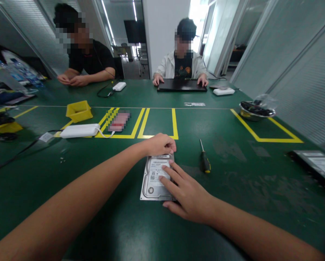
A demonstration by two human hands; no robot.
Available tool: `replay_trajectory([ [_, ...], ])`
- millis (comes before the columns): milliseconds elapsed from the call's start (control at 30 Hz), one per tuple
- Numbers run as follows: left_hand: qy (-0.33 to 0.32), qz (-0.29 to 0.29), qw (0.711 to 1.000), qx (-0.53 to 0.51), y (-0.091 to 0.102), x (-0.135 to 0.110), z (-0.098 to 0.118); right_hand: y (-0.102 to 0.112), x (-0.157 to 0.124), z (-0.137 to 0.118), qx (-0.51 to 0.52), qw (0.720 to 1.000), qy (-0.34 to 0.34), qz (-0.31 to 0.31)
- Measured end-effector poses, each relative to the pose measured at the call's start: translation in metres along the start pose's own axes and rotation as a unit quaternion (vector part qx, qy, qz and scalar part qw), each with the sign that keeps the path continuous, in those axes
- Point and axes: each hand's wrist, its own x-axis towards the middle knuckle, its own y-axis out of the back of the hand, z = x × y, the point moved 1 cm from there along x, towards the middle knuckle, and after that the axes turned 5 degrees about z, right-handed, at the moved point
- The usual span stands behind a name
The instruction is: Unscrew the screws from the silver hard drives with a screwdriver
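Note:
A silver hard drive [154,181] with a white printed label lies on the green table in front of me. My right hand [185,195] holds it from the right, fingers spread across the label and thumb by the near edge. At the drive's far end is my left hand [161,145], its fingers curled and closed; whatever they may hold is hidden. To the right of the drive lies a screwdriver [205,161] with a black and yellow handle, its shaft pointing away from me. Neither hand touches it.
Another drive-like device [319,166] lies at the right edge. Farther back are a metal bowl [256,112] of dark items, a yellow bin [79,111], a white power strip [80,131] and a phone [119,121]. Across the table, one person [184,67] holds a black panel [182,85]; another person [93,59] sits left.

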Motion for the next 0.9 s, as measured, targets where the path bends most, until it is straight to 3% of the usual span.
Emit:
replay_trajectory([
  [700, -0.009, 0.002, 1.0, 0.004, -0.002, -0.003, 0.001, 0.001, 0.0, -0.001, -0.001, 1.0, -0.003, -0.003],
  [800, -0.002, 0.021, 1.0, 0.019, -0.001, -0.006, 0.004, 0.0, 0.0, -0.002, -0.003, 1.0, -0.001, -0.002],
  [900, 0.012, 0.076, 0.994, 0.071, 0.002, -0.014, 0.012, -0.001, 0.0, -0.001, -0.004, 1.0, 0.0, -0.002],
])
